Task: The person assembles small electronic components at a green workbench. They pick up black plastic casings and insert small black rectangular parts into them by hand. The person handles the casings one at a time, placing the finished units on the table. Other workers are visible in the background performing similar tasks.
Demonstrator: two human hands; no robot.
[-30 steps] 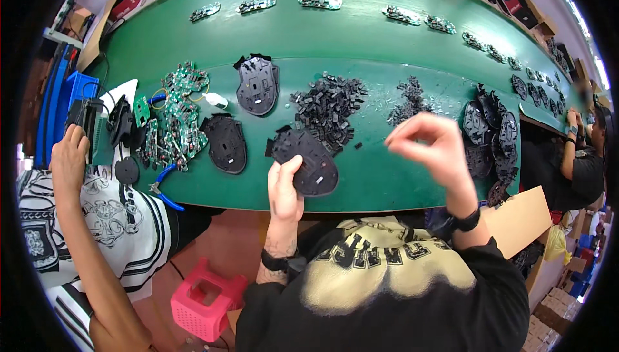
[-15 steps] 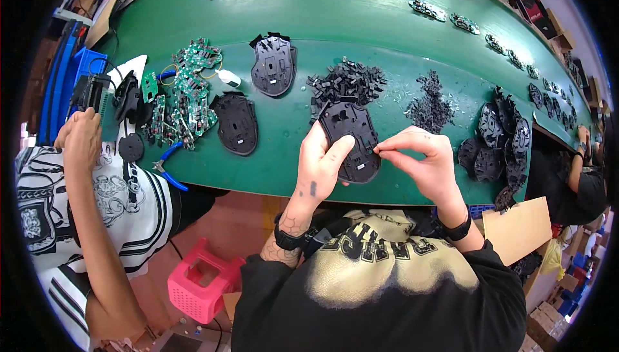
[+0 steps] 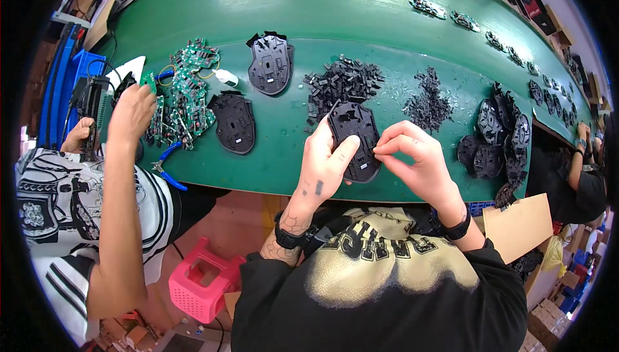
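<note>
My left hand (image 3: 324, 164) is closed round a black plastic mouse base (image 3: 365, 152), its thumb pressed on the inner face. The shell is tilted up over the near part of the green table. At the shell's right edge, my right hand (image 3: 416, 155) pinches thumb and forefinger together; anything between the fingertips is too small to make out. Just beyond the shell lies a heap of small black plastic parts (image 3: 345, 81). A pile of tinier black pieces (image 3: 429, 104) lies beyond my right hand. Two more mouse bases, one farther (image 3: 269, 65) and one nearer (image 3: 233, 123), rest to the left.
Green circuit boards (image 3: 187, 100) are heaped at left, beside blue-handled cutters (image 3: 169, 165) and a small white bottle (image 3: 225, 77). Curved black shells (image 3: 496, 136) are stacked at right. A co-worker's hand (image 3: 134, 110) reaches in at left. A pink stool (image 3: 203, 281) stands below the table edge.
The co-worker's one hand has moved right and up to a green board, while the other shows lower at left. My hands and the mouse base have shifted only slightly.
</note>
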